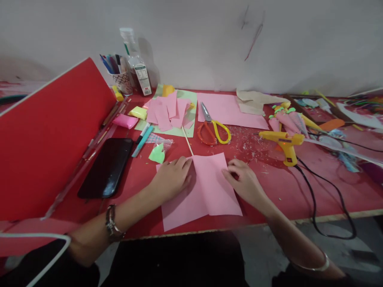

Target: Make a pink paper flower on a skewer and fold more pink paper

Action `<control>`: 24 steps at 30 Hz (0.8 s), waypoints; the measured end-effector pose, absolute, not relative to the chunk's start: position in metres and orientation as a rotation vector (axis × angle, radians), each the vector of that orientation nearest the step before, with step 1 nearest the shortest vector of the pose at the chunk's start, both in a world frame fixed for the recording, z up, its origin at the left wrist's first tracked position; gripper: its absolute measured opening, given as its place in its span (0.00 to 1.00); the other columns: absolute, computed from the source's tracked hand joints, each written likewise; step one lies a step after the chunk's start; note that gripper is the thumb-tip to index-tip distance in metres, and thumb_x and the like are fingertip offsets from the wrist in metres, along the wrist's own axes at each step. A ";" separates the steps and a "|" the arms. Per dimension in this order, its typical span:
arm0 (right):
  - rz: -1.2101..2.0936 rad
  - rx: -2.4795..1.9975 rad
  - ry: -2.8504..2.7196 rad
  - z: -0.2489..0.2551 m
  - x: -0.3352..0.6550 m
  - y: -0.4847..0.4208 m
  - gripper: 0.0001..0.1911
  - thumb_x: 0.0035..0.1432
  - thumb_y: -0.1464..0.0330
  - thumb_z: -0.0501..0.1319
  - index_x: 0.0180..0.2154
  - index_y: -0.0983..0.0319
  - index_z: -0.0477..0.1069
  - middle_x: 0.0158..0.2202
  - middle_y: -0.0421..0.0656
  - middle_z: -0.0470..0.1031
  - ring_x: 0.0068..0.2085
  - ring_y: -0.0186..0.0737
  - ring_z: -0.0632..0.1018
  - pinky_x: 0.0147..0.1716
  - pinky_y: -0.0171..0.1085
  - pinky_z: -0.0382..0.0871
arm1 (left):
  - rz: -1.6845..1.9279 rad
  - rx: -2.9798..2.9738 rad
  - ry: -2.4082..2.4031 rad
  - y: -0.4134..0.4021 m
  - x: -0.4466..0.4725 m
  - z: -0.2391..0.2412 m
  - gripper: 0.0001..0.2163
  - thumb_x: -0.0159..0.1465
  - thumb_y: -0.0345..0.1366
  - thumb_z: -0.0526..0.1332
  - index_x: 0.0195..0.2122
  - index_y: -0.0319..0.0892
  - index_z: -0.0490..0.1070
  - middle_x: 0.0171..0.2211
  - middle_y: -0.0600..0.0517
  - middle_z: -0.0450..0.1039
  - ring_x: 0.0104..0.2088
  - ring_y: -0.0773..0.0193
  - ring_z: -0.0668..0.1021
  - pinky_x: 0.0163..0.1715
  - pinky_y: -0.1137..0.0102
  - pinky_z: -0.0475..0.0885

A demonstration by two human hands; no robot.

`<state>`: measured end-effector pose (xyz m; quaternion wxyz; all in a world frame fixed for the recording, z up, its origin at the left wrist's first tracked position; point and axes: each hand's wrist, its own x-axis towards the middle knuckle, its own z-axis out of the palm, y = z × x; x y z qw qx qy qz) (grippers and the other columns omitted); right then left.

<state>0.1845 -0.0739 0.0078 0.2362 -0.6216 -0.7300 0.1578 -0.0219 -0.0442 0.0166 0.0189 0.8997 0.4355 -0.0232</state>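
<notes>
A pink paper sheet (206, 191) lies near the front edge of the red table (269, 187), creased down its middle. My left hand (170, 177) presses flat on the sheet's left half, fingers spread toward the fold. My right hand (243, 179) rests on the sheet's right edge, fingertips pinching or pushing the paper there. A thin wooden stick (187, 140) lies just beyond the sheet's top left corner.
Orange-and-yellow scissors (213, 129), a yellow glue gun (284, 144) with a black cord (314, 199), a black phone (106, 167), cut pink strips (167, 111), a large red sheet (50, 135) propped at the left, a pen cup (121, 77), a bottle (136, 59).
</notes>
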 end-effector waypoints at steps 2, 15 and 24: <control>0.401 -1.732 -2.018 0.006 0.184 -0.076 0.16 0.55 0.67 0.50 0.17 0.61 0.55 0.25 0.41 0.61 0.28 0.37 0.65 0.29 0.37 0.57 | -0.108 2.782 1.381 -0.044 -0.020 0.016 0.18 0.61 0.34 0.48 0.52 0.33 0.58 0.38 0.44 0.68 0.32 0.58 0.74 0.29 0.66 0.68; 0.249 -1.783 -2.120 0.001 0.184 -0.078 0.15 0.56 0.69 0.50 0.18 0.61 0.56 0.26 0.43 0.61 0.30 0.39 0.64 0.31 0.39 0.59 | -0.141 2.783 1.406 -0.042 -0.016 0.013 0.19 0.61 0.35 0.47 0.53 0.32 0.57 0.39 0.43 0.68 0.34 0.57 0.74 0.30 0.66 0.68; 0.222 -1.808 -2.137 0.001 0.184 -0.080 0.14 0.56 0.70 0.49 0.19 0.61 0.57 0.26 0.43 0.62 0.30 0.38 0.65 0.31 0.38 0.59 | -0.165 2.808 1.441 -0.046 -0.012 0.009 0.19 0.62 0.32 0.47 0.54 0.30 0.56 0.41 0.42 0.68 0.37 0.58 0.73 0.28 0.69 0.67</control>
